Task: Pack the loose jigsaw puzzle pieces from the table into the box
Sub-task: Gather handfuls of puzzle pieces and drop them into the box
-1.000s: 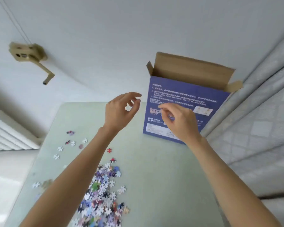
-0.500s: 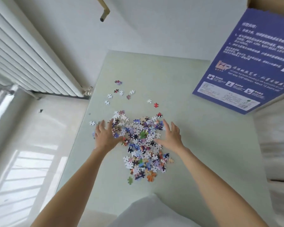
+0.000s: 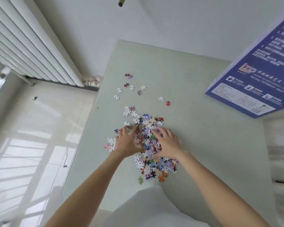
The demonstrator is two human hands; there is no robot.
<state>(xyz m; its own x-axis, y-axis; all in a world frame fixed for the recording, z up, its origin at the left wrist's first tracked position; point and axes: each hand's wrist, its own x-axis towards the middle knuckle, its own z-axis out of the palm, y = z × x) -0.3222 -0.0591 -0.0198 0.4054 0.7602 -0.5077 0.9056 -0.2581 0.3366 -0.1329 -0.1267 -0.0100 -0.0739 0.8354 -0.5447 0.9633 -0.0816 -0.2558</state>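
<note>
Left hand [image 3: 127,143] & right hand [image 3: 168,145] lie spread, palms down, on the puzzle-piece pile [image 3: 147,145] mid-worktop [image 3: 211,153], nothing gripped. Best scoop inward w/ both, then gather strays [image 3: 131,87] beyond. Box [image 3: 256,76] stands at the far right corner.

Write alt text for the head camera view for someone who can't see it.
Both hands, left hand and right hand, press into a pile of puzzle pieces on a pale green table. Stray pieces lie beyond; a blue box stands far right.
</note>
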